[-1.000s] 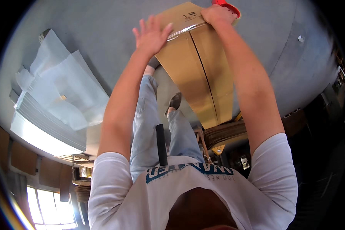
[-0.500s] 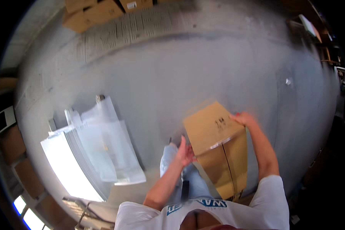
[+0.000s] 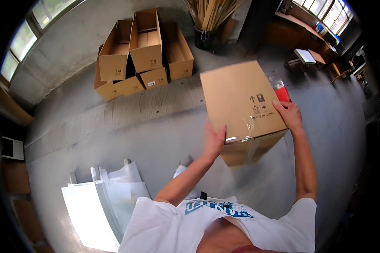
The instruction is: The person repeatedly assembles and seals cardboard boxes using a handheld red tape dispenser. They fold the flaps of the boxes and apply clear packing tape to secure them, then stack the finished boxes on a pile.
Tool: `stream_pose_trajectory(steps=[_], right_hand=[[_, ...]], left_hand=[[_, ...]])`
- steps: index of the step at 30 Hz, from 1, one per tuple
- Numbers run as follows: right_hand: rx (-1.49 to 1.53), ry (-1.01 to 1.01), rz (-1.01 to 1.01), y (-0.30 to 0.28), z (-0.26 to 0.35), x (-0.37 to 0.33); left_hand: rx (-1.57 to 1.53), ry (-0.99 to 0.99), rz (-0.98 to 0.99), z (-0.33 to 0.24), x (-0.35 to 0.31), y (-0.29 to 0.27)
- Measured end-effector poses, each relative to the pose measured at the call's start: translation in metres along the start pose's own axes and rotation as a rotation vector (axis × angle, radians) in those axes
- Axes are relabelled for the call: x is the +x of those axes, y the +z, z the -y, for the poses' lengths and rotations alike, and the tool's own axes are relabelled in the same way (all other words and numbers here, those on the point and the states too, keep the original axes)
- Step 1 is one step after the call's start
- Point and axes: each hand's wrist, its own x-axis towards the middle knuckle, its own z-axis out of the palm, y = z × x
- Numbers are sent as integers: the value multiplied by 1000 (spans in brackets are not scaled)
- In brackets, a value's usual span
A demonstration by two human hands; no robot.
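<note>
A large brown cardboard box point(image 3: 236, 97) is held up in front of me between my two hands, its seam covered by clear tape along the near edge. My left hand point(image 3: 214, 141) grips the near left edge, thumb on the printed face and fingers partly blurred. My right hand point(image 3: 290, 116) clasps the right edge with the thumb on the same face. Just beyond its fingers shows a red object point(image 3: 283, 93) with a shiny clear end, perhaps a tape dispenser; whether that hand also holds it is hidden.
Several open cardboard boxes point(image 3: 145, 46) are stacked by the far wall. Beside them stands a dark bin point(image 3: 204, 39) of long strips. White panels with translucent wrapping point(image 3: 122, 189) lie on the floor at left. A small table point(image 3: 305, 56) is far right.
The box has risen from low beside my legs to in front of me, farther out, with both hands on it. My view has tilted up, bringing the far wall and stacked boxes in.
</note>
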Motion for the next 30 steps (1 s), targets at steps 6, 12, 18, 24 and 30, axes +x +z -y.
stream_pose_trajectory(steps=[6,12,18,24,30], right_hand=[[357,-438,-316,46,127,138],[462,-565,-438,207,163,357],[206,-109,-52,375,161,411],[14,-72,414,434,38,142],[-409,831,964,294,-159,-249]], left_hand=[[144,503,-229,-35,197,-57],[347,684,-298,23,436,-112],[372,542,-207,128,438,-64],[435,-35,964,247,177,-82],[566,-273,1633,228,75,-108]])
